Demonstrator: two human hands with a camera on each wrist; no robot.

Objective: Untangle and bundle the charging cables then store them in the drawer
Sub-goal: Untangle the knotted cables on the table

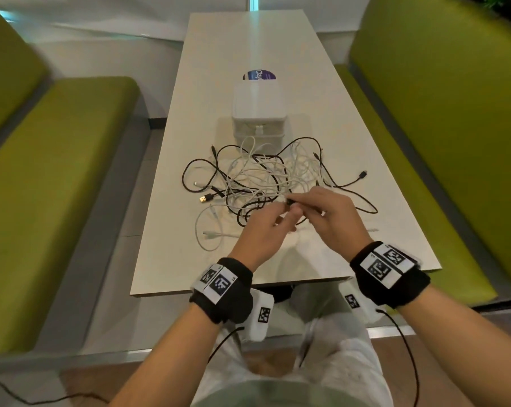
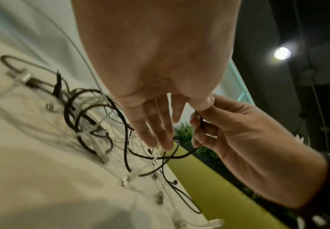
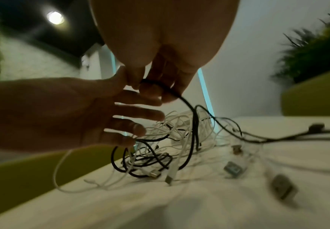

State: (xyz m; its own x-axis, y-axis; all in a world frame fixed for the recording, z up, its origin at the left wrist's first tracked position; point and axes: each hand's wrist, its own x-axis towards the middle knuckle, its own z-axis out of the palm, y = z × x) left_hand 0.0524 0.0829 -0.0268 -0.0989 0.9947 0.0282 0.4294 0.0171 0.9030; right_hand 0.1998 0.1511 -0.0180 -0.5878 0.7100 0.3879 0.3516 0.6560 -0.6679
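Nearest us, our left hand and right hand meet just above the near part of the table. Our right hand pinches a black cable between thumb and fingers; from the right wrist view the strand runs over the fingertips and drops into the heap. Our left hand's thumb and forefinger meet the right at that same strand, while its other fingers stay spread and relaxed, so we judge it a light pinch.

Just beyond lies the tangle of cables, black and white strands looped through each other, with plugs such as a USB plug lying loose at the edges. Behind the heap stands the small white drawer unit; whether a drawer is open we cannot tell.

The risk, as we see it: pulling this black strand while it threads under white loops could tighten a knot, drag the whole heap toward us, or flick a plug off the table edge.
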